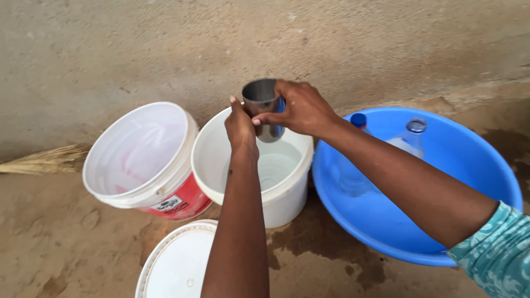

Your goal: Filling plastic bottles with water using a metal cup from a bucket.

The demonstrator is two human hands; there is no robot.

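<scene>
— What's nearest you down there?

— A white lid (178, 264) on the wet floor (61, 243), right under my left forearm. Past it stands the white bucket (287, 196), a little water in the bottom, with the red bucket (176, 201) leaning just beside it on the left.

— And your hands?

— Both are on the steel cup (261, 105), held above the white bucket. My right hand (303, 110) wraps the cup's far side, fingers curled round it; my left hand (240, 126) presses against its near side, thumb up at the rim. (Something blue shows between my right fingers and the cup; I can't tell what it is.)

— Which way does the cup lie?

— Its long axis is tipped, mouth up and slightly towards me and left, base down towards the bucket. My right hand has the fuller hold.

— To the right?

— A blue basin (475, 160) touching the white bucket, holding water and two clear bottles (408, 140), one blue-capped, one open. Farther off, a broom (47, 160) lies at the concrete wall (165, 44).
</scene>
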